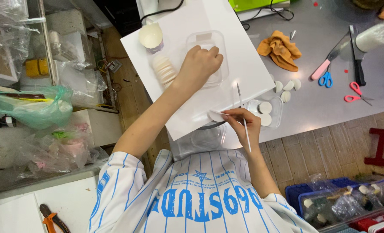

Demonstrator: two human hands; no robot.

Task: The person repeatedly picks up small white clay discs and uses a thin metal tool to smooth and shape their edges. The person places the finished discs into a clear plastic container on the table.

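Nearest: right hand (pixel 243 123) pinches a thin white stick tool (pixel 244 118) w/ thumb + forefinger closed on its mid-shaft, and seems to also hold a small pale round disc (pixel 217 115) at the fingertips, over the edge of the white rectangular board (pixel 243 56). Disc looks light, soft, prob fragile & easily dented, so best held by its rim, lightly. Just beyond, a clear plastic tray w/ white discs (pixel 267 112) sits on the grey tabletop (pixel 321 108). Farther, left hand (pixel 199 64) rests fingers curled together, pressing down on a clear shallow plastic container (pixel 220 47) on the board; thin, flexy, slippery, so steady it from above. Beside it a stack of pale round discs (pixel 164 69), then a cream paper cup (pixel 151 36)
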